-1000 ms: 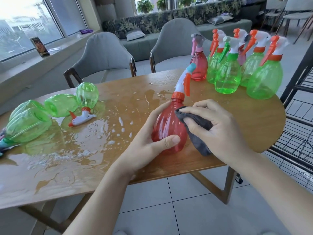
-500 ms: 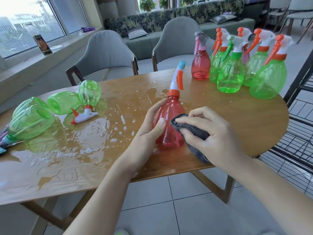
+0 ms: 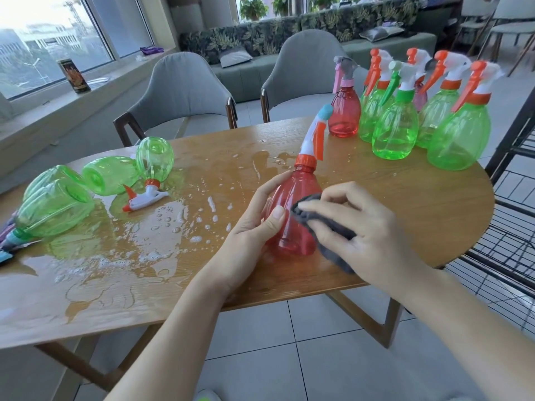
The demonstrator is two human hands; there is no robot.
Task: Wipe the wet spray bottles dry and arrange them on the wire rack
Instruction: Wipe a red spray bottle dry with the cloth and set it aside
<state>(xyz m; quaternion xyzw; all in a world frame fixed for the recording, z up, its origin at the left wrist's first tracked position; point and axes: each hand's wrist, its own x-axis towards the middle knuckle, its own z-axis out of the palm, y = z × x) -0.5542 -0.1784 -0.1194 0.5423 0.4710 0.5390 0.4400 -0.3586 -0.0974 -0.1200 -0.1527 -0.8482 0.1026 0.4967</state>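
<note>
red translucent spray bottle (image 3: 292,215) stands near the front edge of the wooden table (image 3: 419,204), tilted slightly, its orange collar and white-and-orange trigger head with a blue tip pointing up and away. left hand (image 3: 254,227) grips the bottle's left side, fingers curled round the far face, thumb pressed flat on the near face. right hand (image 3: 364,230) pinches a dark grey cloth (image 3: 327,227) between curled fingers and thumb; the cloth touches the bottle's right side. puddle and droplets (image 3: 162,227) cover the left half of the table. green bottles lying on their sides (image 3: 58,204) sit in the wet zone at far left, one of them with an orange-and-white trigger head (image 3: 144,196) facing the camera. upright bottles (image 3: 405,117), green plus one red and one pink, cluster at the far right corner on dry wood. black wire rack (image 3: 512,227) stands just beside the table's right edge. two grey chairs (image 3: 185,91) behind the table.
</note>
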